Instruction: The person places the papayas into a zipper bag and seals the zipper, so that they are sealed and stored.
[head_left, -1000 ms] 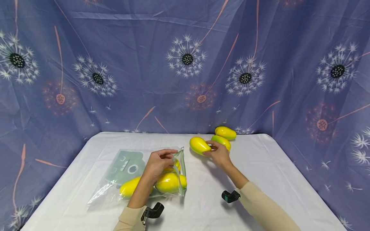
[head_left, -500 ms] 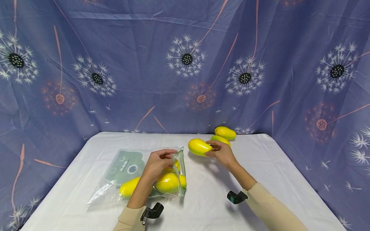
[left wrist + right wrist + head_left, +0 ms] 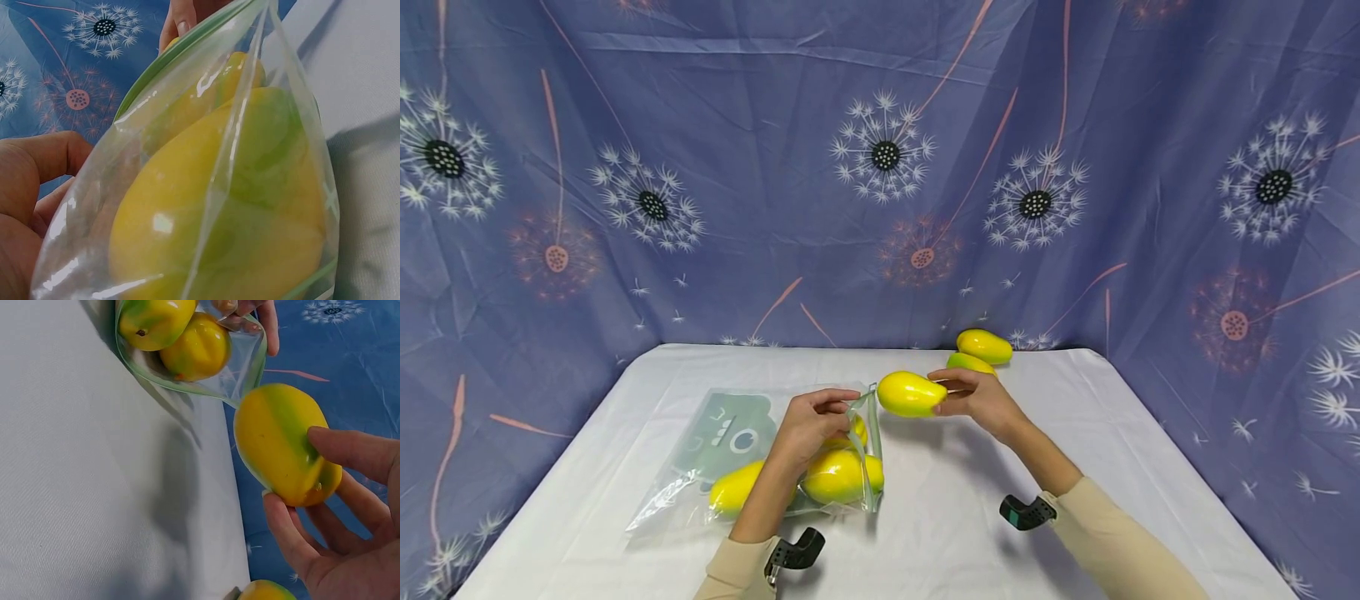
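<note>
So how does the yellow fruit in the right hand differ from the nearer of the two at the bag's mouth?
Place: the held fruit is outside the bag; the bagged fruit lies inside it.
Support: the right hand holds the held fruit up off the table; the bagged fruit rests low in the bag.
Covering: the held fruit is bare, while clear plastic covers much of the bagged fruit.
Both are glossy, rounded and yellow with green patches.

mangoes [image 3: 912,394] visible: 6 | bag [image 3: 718,446]: 1 | wrist cameras [image 3: 1027,513]: 2 | table [image 3: 932,542]: 1
</note>
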`<action>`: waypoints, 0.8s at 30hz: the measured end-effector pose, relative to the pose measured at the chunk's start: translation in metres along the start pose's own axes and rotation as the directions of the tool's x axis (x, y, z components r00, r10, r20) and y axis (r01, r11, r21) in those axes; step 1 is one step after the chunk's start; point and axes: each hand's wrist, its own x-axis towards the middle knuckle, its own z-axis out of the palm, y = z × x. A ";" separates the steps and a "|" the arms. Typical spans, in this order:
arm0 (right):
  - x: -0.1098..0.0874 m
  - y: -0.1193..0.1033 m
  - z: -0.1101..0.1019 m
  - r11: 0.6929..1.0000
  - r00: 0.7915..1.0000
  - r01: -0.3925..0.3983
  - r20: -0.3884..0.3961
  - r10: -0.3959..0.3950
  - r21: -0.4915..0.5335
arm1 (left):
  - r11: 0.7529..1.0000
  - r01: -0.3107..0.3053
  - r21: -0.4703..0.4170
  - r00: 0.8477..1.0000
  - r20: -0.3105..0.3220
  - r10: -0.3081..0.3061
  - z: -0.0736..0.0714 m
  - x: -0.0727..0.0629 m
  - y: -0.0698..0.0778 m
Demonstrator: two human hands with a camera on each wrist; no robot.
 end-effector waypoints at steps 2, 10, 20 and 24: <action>-0.001 -0.001 0.000 1.000 1.000 -0.002 0.018 0.002 0.001 | 1.000 -0.001 0.001 1.000 -0.001 0.001 0.000 0.000 0.000; -0.004 0.000 -0.001 0.999 0.995 -0.014 0.101 0.011 0.030 | 1.000 -0.009 0.017 1.000 0.000 0.009 -0.001 -0.001 0.000; -0.004 0.005 0.001 0.999 0.982 -0.051 0.181 0.046 0.020 | 1.000 -0.020 0.008 1.000 0.010 0.020 0.000 -0.003 0.000; -0.003 0.007 0.003 0.999 0.976 -0.037 0.216 0.032 0.019 | 1.000 -0.015 0.010 1.000 0.009 0.015 0.000 -0.003 0.000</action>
